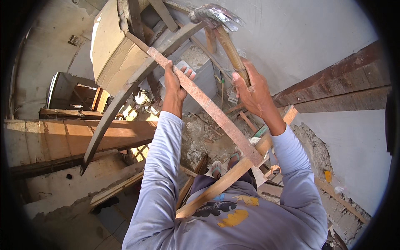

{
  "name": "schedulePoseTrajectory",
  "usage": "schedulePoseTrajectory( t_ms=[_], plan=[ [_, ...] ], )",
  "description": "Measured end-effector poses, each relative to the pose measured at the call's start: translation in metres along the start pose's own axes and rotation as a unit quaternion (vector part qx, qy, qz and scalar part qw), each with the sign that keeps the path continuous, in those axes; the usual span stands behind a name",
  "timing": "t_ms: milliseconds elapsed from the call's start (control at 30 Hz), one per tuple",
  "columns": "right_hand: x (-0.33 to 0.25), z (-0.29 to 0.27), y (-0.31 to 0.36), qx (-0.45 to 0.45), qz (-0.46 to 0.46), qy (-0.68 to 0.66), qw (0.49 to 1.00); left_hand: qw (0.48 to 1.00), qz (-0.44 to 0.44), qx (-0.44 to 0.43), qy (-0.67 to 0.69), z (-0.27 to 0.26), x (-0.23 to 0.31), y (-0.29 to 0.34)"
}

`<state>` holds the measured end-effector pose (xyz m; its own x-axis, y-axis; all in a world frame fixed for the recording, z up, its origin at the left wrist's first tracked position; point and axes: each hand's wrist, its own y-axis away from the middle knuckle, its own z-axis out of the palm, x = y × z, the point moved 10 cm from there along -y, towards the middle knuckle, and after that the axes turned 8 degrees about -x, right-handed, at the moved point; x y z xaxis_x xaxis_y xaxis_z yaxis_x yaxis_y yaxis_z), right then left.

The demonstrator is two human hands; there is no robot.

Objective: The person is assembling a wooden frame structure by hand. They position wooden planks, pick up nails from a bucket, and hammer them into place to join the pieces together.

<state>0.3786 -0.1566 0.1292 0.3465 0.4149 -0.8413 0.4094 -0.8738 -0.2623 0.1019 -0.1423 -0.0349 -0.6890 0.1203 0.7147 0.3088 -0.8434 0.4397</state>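
My left hand (174, 85) grips a long, flat strip of reddish, weathered wood (214, 114) near its upper end, with the thumb on top and the fingers behind. The strip slants down to the right, and its lower end overlaps a pale wooden beam (227, 179) that crosses in front of my body. Raised to the right, my right hand (255, 92) is closed around the wooden handle of a claw hammer (229, 43). Its metal head points up and away, apart from the strip.
A grey wooden batten (112, 102) slants across the left, in front of a cardboard box (125, 62). Thick beams run at left (96, 132) and right (333, 79), the latter along a pale wall (312, 33). Below, wood scraps and rubble (204, 133) lie around my sandalled feet (216, 168).
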Motion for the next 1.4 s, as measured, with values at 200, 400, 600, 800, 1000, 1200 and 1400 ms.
schedulePoseTrajectory(
  t_ms=[200, 400, 600, 800, 1000, 1200, 1400],
  plan=[
    [-0.033, 0.045, -0.032, -0.136, -0.023, 0.081, 0.987, 0.994, 0.039, -0.082, 0.061, -0.022, -0.013, -0.026],
    [-0.075, 0.120, -0.085, -0.195, -0.199, 0.244, 0.929, 0.980, 0.116, -0.107, 0.124, -0.003, -0.001, -0.015],
    [-0.096, 0.176, -0.121, -0.234, -0.261, 0.346, 0.870, 0.978, 0.140, -0.082, 0.128, -0.006, -0.001, -0.014],
    [-0.067, 0.190, -0.137, -0.276, -0.245, 0.398, 0.840, 0.975, 0.142, -0.084, 0.148, -0.002, 0.003, -0.006],
    [-0.139, 0.199, -0.131, -0.209, -0.340, 0.294, 0.869, 0.978, 0.170, -0.036, 0.116, -0.019, 0.000, -0.020],
    [-0.073, 0.192, -0.141, -0.289, -0.230, 0.465, 0.805, 0.980, 0.140, -0.060, 0.128, -0.009, -0.003, -0.012],
    [-0.163, 0.192, -0.139, -0.198, -0.292, 0.277, 0.894, 0.982, 0.165, -0.013, 0.091, -0.024, 0.004, -0.017]
  ],
)
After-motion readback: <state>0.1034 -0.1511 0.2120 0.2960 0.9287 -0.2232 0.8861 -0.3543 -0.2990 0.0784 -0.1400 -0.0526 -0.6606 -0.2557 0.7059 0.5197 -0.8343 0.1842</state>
